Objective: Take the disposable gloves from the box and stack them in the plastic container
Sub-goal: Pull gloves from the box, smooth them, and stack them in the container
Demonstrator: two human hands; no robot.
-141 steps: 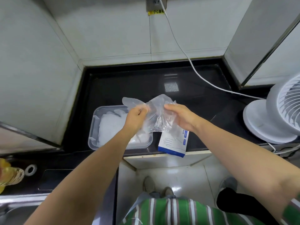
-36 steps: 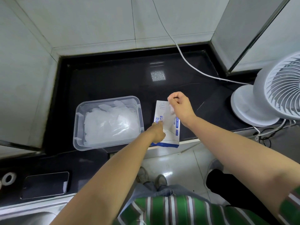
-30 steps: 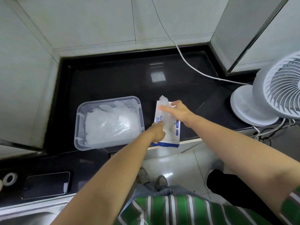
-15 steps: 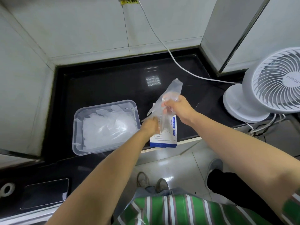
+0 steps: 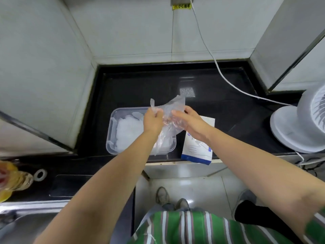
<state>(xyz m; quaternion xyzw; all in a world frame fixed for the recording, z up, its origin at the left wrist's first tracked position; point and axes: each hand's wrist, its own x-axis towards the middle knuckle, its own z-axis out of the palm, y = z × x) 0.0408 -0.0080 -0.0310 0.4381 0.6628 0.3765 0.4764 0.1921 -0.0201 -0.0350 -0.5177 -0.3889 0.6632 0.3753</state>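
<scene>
Both forearms reach forward and converge above counter edge. Left hand [image 5: 152, 121]: fingers curled, pinching left edge of clear disposable glove [image 5: 174, 106]. Right hand [image 5: 189, 124]: thumb and fingers pinching glove's right side. Glove held aloft, stretched between hands, lower part hanging over plastic container [image 5: 110, 131]. Container holds stacked gloves [image 5: 129, 131]. Glove box [image 5: 195, 148] just right of container, on black countertop [image 5: 140, 88]. White fan [image 5: 299, 124] far right.

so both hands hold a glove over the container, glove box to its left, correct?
No: the head view shows the glove box right of the plastic container. The left hand and right hand do hold the glove over it.
</scene>
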